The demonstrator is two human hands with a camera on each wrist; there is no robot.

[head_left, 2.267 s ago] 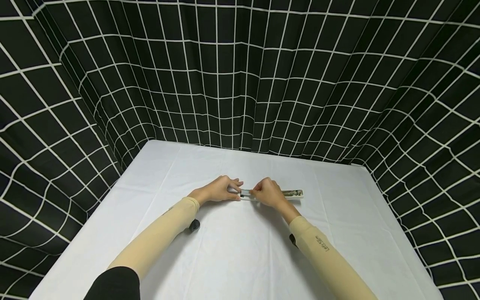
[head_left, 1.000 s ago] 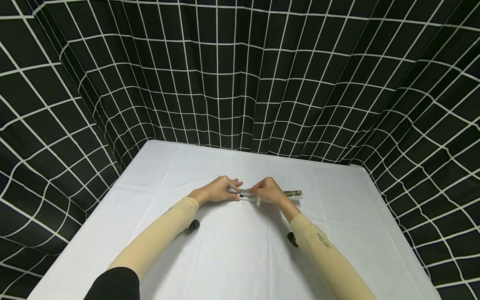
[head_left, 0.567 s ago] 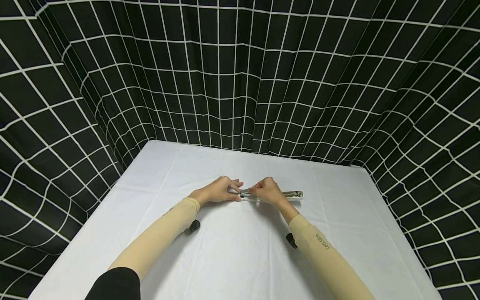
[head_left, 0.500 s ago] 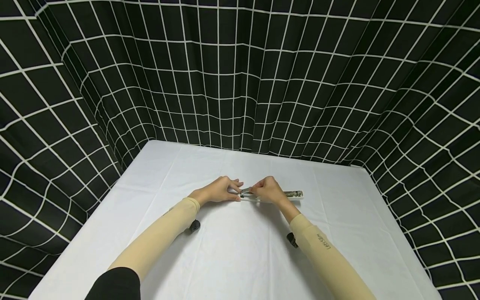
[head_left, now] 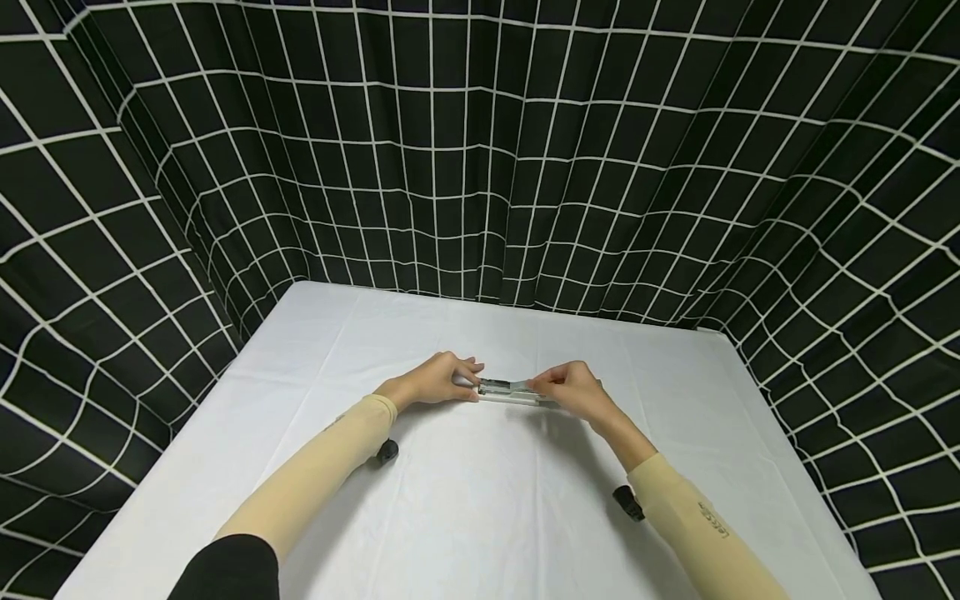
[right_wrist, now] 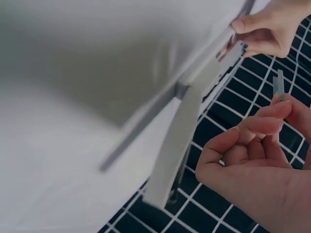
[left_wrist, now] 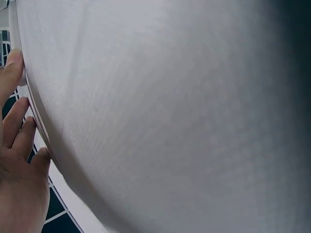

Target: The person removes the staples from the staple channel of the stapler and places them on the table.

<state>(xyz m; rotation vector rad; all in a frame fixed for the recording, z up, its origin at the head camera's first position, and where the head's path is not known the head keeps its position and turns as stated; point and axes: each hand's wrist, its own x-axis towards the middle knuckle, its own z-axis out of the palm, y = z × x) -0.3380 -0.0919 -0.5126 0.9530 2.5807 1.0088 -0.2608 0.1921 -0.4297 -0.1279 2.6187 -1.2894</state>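
A long white stapler (head_left: 517, 400) lies opened out across the middle of the table, its metal channel showing. My left hand (head_left: 431, 379) grips its left end between thumb and fingers. Just above the channel, my right hand (head_left: 577, 392) pinches a short silver strip of staples (head_left: 520, 386) between thumb and forefinger. In the right wrist view the staple strip (right_wrist: 280, 86) stands up from the fingertips, apart from the stapler (right_wrist: 177, 131), whose arms spread at the hinge. The stapler's right part is hidden behind my right hand in the head view.
A white cloth (head_left: 450, 500) covers the table. Dark curtains (head_left: 480, 150) with a white grid hang behind it and along both sides. A small black wrist camera (head_left: 628, 502) sits under the right sleeve, another (head_left: 387, 452) under the left.
My right hand has drawn back to the right from the stapler's channel, still pinching the silver strip. More of the channel shows. The left hand holds its place.
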